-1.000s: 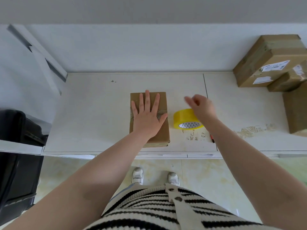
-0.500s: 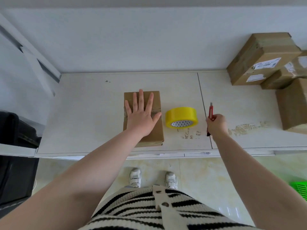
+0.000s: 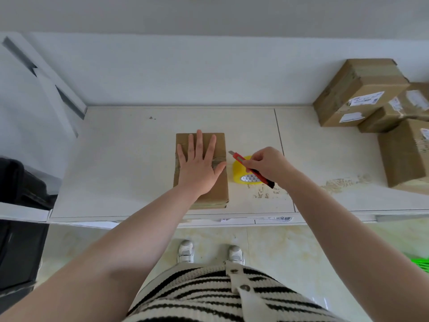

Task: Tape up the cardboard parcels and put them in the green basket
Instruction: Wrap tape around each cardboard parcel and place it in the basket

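A flat cardboard parcel (image 3: 219, 189) lies on the white table (image 3: 116, 159), with a strip of tape across its middle. My left hand (image 3: 199, 166) presses flat on top of it, fingers spread. My right hand (image 3: 269, 166) grips a red utility knife (image 3: 251, 169), its blade tip pointing toward the parcel's right edge, close to the tape strip. Behind the knife sits a yellow tape roll (image 3: 243, 175), partly hidden by my right hand. A corner of the green basket (image 3: 419, 263) shows on the floor at the far right.
Three more cardboard parcels are stacked at the table's right end: one large (image 3: 357, 91), one smaller (image 3: 394, 108), one at the edge (image 3: 406, 152). A dark cabinet (image 3: 18, 217) stands left of the table. The wall runs along the back.
My right hand picked the red knife up from the table right of the tape roll and brought it left over the roll toward the parcel. The left hand stayed flat on the parcel.
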The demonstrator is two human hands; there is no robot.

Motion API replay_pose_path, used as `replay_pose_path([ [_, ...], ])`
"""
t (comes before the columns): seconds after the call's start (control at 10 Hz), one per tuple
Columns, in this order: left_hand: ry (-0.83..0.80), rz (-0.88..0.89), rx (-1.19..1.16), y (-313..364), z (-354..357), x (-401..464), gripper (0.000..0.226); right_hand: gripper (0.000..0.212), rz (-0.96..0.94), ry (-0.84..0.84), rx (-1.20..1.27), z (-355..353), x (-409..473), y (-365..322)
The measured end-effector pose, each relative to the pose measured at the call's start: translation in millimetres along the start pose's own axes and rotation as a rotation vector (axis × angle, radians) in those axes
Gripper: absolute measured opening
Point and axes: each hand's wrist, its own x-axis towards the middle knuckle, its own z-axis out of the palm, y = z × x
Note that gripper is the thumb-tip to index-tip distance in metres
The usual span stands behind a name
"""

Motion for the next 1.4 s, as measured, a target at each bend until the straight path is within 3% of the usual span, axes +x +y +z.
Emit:
replay_pose_path([
  [0.4, 0.01, -0.001, 0.02, 0.2, -0.4, -1.1, 0.075, 0.038, 0.003, 0.047, -0.089, 6.5, -1.0, 8.2],
  [1.1, 0.0, -0.001, 0.019, 1.2, -1.7, -0.5, 0.074, 0.036, 0.019, -0.081, -0.161, 2.7, -0.1, 9.5],
  [1.4, 0.0, -0.002, 0.015, 1.1, -1.4, -0.1, 0.074, 0.033, 0.035, 0.024, -0.298, 15.5, 0.2, -1.0],
])
